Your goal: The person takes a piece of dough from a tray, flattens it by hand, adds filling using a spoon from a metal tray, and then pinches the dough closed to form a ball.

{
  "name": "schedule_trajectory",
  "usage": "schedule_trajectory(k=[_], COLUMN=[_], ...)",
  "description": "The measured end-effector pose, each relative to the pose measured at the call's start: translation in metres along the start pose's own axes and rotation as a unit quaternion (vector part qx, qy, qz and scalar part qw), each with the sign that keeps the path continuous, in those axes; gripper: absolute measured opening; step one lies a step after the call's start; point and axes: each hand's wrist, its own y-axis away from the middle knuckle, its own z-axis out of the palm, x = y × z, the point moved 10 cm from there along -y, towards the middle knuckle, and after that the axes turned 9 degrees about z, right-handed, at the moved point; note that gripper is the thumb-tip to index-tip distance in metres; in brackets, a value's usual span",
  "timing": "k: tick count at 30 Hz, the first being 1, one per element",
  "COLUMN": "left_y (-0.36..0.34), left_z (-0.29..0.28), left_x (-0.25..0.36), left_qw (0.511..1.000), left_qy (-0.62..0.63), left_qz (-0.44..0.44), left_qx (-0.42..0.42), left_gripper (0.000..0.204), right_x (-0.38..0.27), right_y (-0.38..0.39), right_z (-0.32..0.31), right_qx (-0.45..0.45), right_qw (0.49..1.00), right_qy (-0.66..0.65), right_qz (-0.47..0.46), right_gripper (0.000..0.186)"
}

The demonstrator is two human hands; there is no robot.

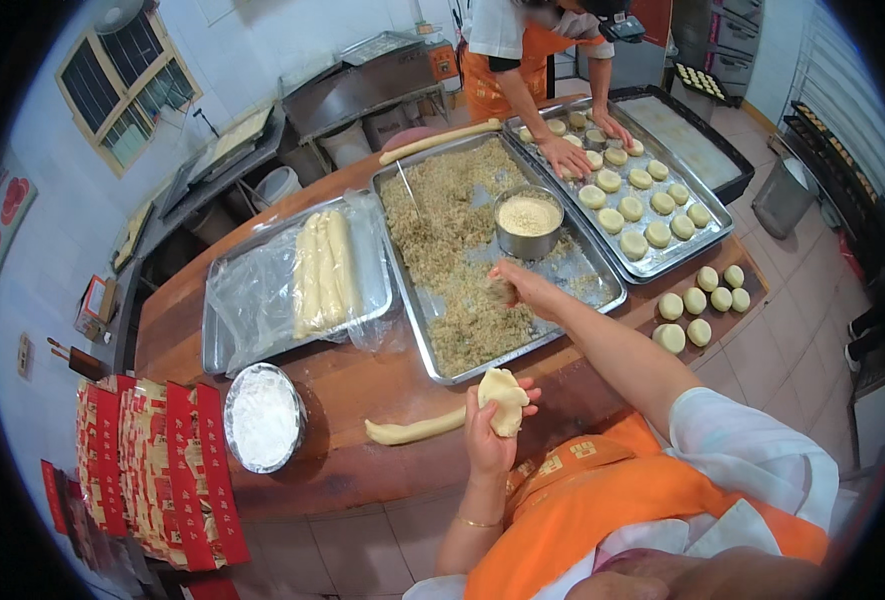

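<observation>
In the lower middle, my left hand [490, 440] cups a flattened piece of pale dough [504, 398]. My right hand [517, 285] is over the large tray of crumbly filling [452, 330], its fingers curled round a clump of that filling just below a steel bowl of pale grains [528, 212]. Beside my left hand, a pale dough rope [405, 431] lies on the wooden table. A bowl of white powder [262, 420] stands at the left. Several small dough rounds [695, 330] sit at the table's right end.
A tray with plastic-covered dough rolls [317, 280] lies left. Behind, a co-worker's hands [565, 153] touch a tray of dough rounds [632, 208]. Red printed packaging [177, 470] is stacked at the lower left. A bucket [784, 200] stands on the right floor.
</observation>
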Motion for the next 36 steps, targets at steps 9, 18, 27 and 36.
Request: schedule_trajectory(k=[9,18,27,36], left_y=[-0.013,-0.033,-0.109,-0.132], left_z=[0.005,0.003,-0.065,-0.040], left_x=[0.013,0.019,0.000,-0.024], left_qw=[0.999,0.996,0.972,0.972], left_qy=[-0.040,-0.032,-0.095,0.066], left_qz=[0.016,0.052,0.084,0.044], left_qx=[0.016,0.062,0.198,0.221], left_gripper=[0.037,0.037,0.027,0.039], right_x=[-0.001,-0.018,-0.069,-0.080], right_y=[0.016,0.014,0.053,0.098], right_z=[0.015,0.021,0.032,0.065], right_qx=[-0.043,-0.080,-0.008,0.055], right_qw=[0.904,0.977,0.940,0.803], right_qy=[-0.404,-0.195,0.260,0.487], right_qz=[0.134,0.021,-0.222,-0.340], right_gripper=[0.042,0.051,0.031,0.045])
